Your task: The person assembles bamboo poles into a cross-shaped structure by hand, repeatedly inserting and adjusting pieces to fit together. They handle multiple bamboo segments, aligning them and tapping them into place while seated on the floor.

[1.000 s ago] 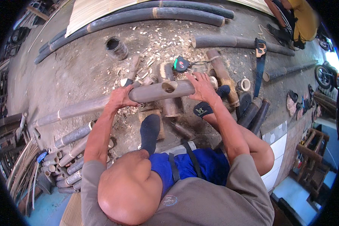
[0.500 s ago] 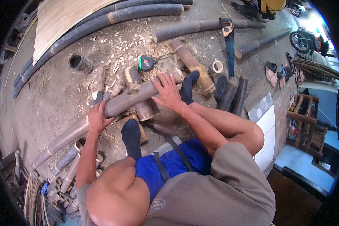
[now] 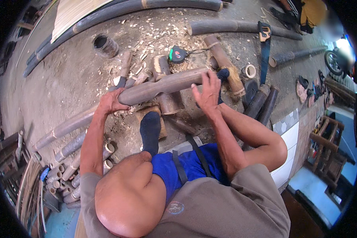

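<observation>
A brown bamboo tube point(image 3: 162, 86) lies across in front of me, with a shallow dip along its far edge. It rests over a shorter bamboo piece point(image 3: 168, 104) set crosswise below it. At the tube's left end, my left hand point(image 3: 111, 102) is wrapped round it, thumb on the near side. My right hand point(image 3: 208, 92) is at the right end with fingers spread, beside or lightly touching the surface. A wooden block point(image 3: 142, 115) sits under the tube near my dark-socked foot point(image 3: 150, 129). Another bamboo tube point(image 3: 226, 65) lies beyond my right hand.
Wood chips cover the floor around a tape measure point(image 3: 177, 54). A handsaw point(image 3: 264, 51) lies at the right, near a bamboo ring point(image 3: 249, 71). Long bamboo poles point(image 3: 146, 4) lie at the back, beside a dark can point(image 3: 106, 45). Cut bamboo lengths point(image 3: 63, 174) are piled at lower left.
The tube has rolled, so its cut notch now faces the far side. My right hand has loosened and its fingers are raised. The whole view has shifted, so things sit further right.
</observation>
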`<state>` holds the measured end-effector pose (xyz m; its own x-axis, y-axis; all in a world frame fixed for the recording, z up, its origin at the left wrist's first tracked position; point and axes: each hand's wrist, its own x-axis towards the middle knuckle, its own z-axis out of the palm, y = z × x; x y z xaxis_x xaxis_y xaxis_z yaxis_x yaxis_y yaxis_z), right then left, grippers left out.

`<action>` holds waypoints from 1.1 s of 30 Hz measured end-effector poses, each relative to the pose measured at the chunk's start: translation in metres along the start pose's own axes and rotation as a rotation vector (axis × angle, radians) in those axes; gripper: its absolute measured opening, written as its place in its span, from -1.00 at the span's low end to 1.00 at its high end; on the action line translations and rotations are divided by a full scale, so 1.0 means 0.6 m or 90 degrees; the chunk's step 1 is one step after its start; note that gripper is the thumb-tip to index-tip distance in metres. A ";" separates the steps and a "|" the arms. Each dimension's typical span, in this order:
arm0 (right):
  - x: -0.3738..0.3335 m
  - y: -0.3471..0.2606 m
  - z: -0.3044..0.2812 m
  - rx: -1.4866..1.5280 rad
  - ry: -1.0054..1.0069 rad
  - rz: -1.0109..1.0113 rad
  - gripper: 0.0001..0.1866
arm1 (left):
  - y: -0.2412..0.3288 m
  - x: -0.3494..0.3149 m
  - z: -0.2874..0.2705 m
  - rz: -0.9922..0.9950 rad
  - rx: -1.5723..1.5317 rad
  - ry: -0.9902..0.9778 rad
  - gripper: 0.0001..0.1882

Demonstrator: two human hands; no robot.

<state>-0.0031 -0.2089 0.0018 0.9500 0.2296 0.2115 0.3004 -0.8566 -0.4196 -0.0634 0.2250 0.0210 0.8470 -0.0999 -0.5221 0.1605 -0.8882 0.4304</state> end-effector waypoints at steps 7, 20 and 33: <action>0.037 0.025 0.006 0.207 -0.272 0.136 -0.31 | -0.082 -0.039 -0.005 -0.015 0.014 0.027 0.01; -0.109 -0.078 0.024 -0.011 -0.424 0.250 -0.44 | -0.008 -0.023 0.062 0.029 0.168 0.183 0.06; -0.251 -0.019 0.091 -0.066 -0.529 0.015 -0.46 | -0.014 -0.037 0.056 -0.032 0.138 0.160 0.04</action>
<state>-0.1447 -0.2084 -0.0734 0.7213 0.4428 -0.5327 0.3091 -0.8940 -0.3245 -0.1003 0.2198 0.0040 0.9437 0.0368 -0.3288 0.1170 -0.9667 0.2277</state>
